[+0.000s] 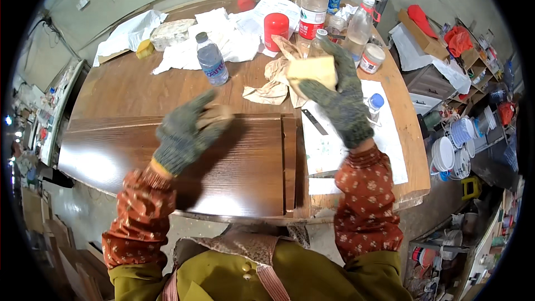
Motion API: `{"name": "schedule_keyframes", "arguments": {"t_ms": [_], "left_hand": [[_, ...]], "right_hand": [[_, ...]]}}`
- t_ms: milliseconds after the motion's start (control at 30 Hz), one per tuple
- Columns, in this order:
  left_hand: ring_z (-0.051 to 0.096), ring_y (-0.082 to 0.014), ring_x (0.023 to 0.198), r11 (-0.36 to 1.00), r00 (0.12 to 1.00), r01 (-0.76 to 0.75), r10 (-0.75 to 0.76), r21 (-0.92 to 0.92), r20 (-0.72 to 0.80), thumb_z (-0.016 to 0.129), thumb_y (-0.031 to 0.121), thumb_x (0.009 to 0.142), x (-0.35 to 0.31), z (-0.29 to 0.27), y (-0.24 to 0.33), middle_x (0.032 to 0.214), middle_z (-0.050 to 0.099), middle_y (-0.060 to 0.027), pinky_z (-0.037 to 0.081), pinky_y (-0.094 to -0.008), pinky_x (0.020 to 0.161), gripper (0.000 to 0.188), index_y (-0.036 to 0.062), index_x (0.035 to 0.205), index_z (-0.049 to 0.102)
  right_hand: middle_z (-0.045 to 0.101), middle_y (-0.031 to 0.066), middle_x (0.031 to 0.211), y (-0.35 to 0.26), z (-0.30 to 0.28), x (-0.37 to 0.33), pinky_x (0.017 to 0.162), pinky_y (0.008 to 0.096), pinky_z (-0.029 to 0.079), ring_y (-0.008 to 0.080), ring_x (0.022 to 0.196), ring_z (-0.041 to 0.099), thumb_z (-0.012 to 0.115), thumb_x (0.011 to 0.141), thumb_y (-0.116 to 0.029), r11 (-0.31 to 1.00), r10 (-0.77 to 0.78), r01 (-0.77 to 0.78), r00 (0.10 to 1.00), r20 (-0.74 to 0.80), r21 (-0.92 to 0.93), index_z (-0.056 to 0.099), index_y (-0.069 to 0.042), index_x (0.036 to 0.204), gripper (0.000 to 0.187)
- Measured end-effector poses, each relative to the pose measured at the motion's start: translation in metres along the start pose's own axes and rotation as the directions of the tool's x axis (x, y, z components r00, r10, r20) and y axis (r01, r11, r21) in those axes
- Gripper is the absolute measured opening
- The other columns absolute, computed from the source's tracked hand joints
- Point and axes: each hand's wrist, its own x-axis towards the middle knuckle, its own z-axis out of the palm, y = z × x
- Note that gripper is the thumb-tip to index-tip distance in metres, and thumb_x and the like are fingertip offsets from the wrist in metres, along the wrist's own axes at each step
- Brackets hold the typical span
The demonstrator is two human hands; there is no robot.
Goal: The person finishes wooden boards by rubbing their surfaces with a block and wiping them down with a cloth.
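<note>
My right hand (345, 97), in a grey-green knitted glove, grips a pale yellow sponge (313, 72) between thumb and fingers. It is raised over the right part of the table. A crumpled tan cloth (271, 85) lies just beyond the sponge. My left hand (188, 131), gloved the same way, hovers over a glossy dark brown wooden panel (239, 167). Its fingers curl around a tan piece (213, 117) that I cannot make out. The panel lies flat along the table's near edge, with a narrow strip of the same brown beside its right end.
Beyond my left hand stands a water bottle (212, 60). Farther back are a red-capped large bottle (313, 8), a red can (276, 32), white papers (200, 44) and a yellow brush (145, 49). Right of the panel, a white sheet (390, 145) carries a blue-capped bottle (375, 103) and a dark ruler-like strip (314, 121).
</note>
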Motion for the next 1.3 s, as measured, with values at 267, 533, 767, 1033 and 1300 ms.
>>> {"name": "schedule_keyframes", "arguments": {"t_ms": [267,533,767,1033,1300], "left_hand": [[0.059,-0.0337,0.1,0.927,0.987,0.042,0.019,0.372,-0.159,0.07,0.033,0.078,-0.019,0.02,-0.056,0.104,0.063,-0.018,0.045,-0.0426,0.089,0.057,0.0022,0.123,0.054],[0.06,-0.0321,0.092,0.917,0.976,0.074,0.015,0.392,-0.218,0.072,0.031,0.078,-0.018,0.026,-0.058,0.1,0.063,-0.0177,0.048,-0.0408,0.081,0.055,0.0055,0.124,0.055],[0.062,-0.0319,0.092,0.92,0.97,0.113,-0.02,0.375,-0.242,0.071,0.032,0.079,-0.023,0.026,-0.059,0.099,0.064,-0.0183,0.048,-0.0405,0.081,0.054,0.0056,0.123,0.055],[0.06,-0.0341,0.104,0.933,0.977,0.18,-0.134,0.313,-0.165,0.063,0.038,0.086,-0.016,0.029,-0.055,0.111,0.063,-0.0206,0.046,-0.04,0.088,0.053,0.0054,0.126,0.052],[0.058,-0.0344,0.108,0.912,0.977,0.13,-0.05,0.39,-0.207,0.054,0.05,0.088,-0.012,0.04,-0.069,0.119,0.06,-0.017,0.045,-0.0424,0.091,0.057,0.0116,0.13,0.05]], "right_hand": [[0.056,0.0143,0.119,0.073,-0.004,-0.005,0.099,0.0362,0.043,0.027,0.112,0.054,0.08,0.069,-0.034,0.898,0.137,0.026,0.932,0.337,-0.439,0.048,-0.006,0.127,0.072],[0.052,0.018,0.126,0.078,0.001,0.029,0.099,0.0338,0.042,0.0272,0.115,0.053,0.08,0.071,-0.032,0.788,0.194,-0.033,0.961,0.197,-0.615,0.043,-0.008,0.135,0.078],[0.056,0.0175,0.123,0.079,0.023,0.021,0.101,0.0333,0.043,0.0283,0.113,0.056,0.072,0.074,-0.046,0.71,0.215,-0.097,0.973,0.084,-0.697,0.043,-0.006,0.133,0.077],[0.061,0.0187,0.11,0.076,0.02,-0.038,0.09,0.0403,0.048,0.0331,0.101,0.06,0.071,0.078,-0.034,0.631,0.001,0.113,0.989,0.147,-0.767,0.047,-0.006,0.128,0.062],[0.059,0.019,0.117,-0.018,0.031,-0.238,0.081,0.0403,0.056,0.0287,0.101,0.061,0.081,0.069,-0.018,0.747,-0.102,0.103,0.994,0.041,-0.656,0.044,-0.009,0.132,0.075]]}}
